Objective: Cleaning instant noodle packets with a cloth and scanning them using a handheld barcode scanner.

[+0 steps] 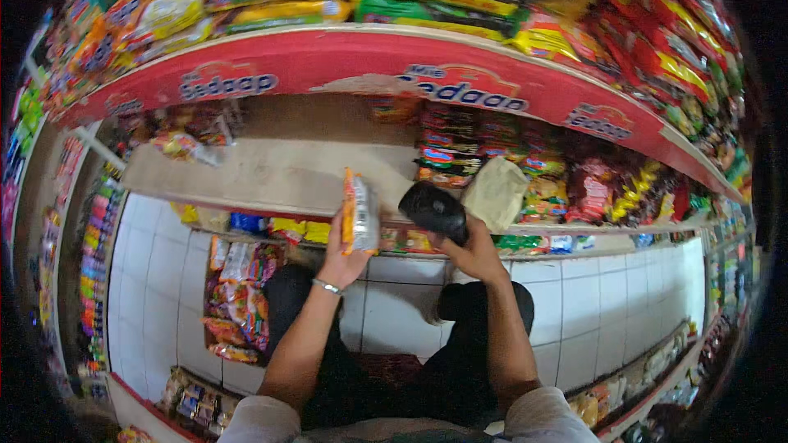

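My left hand [346,263], with a bracelet at the wrist, holds up an orange and silver food packet [361,215] in front of a shelf edge. To its right, my right hand [477,252] grips a black handheld device [434,211]; its exact kind cannot be told. Just behind that hand, a pale yellow bag or cloth [496,193] lies against stacked packets [448,151] on the lower shelf. Both hands are over the shelf's front edge, apart from each other.
A red-fronted shelf [345,61] full of noodle packets spans the top. Below it runs a beige shelf board [289,166]. A box of mixed packets [237,301] stands on the white tiled floor [591,301] by my left leg. More stocked shelves line both sides and the area behind me.
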Demonstrator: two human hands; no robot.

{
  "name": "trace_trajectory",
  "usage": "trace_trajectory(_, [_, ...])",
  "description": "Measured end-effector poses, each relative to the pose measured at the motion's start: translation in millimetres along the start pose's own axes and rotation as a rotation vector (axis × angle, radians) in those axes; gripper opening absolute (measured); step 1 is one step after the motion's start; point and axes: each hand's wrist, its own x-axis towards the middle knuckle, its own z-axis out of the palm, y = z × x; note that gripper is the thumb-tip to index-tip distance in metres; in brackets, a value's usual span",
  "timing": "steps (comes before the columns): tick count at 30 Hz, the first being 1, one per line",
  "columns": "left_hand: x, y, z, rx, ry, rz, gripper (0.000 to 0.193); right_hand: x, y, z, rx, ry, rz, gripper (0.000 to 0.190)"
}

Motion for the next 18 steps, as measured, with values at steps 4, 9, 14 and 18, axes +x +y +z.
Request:
trace_trajectory(4, [-12, 7, 16, 0.222, 0.025, -0.066, 0.058, 12, 38, -42, 0.079, 0.486, -0.025, 0.051])
trace_trajectory(9, [-5, 5, 17, 0.27, 0.073, -0.05, 0.054, 34, 70, -136, -0.501, 0.868, -0.132, 0.05])
trace_trajectory(14, [0, 8, -6, 0.105, 0.094, 0.035, 0.038, 69, 109, -195, -1.015, 0.875, 0.116, 0.058])
trace_trajectory(18, [-10, 12, 17, 0.088, 0.004, 0.039, 0.036, 76, 127, -207, -1.108, 0.734, 0.07, 0.074])
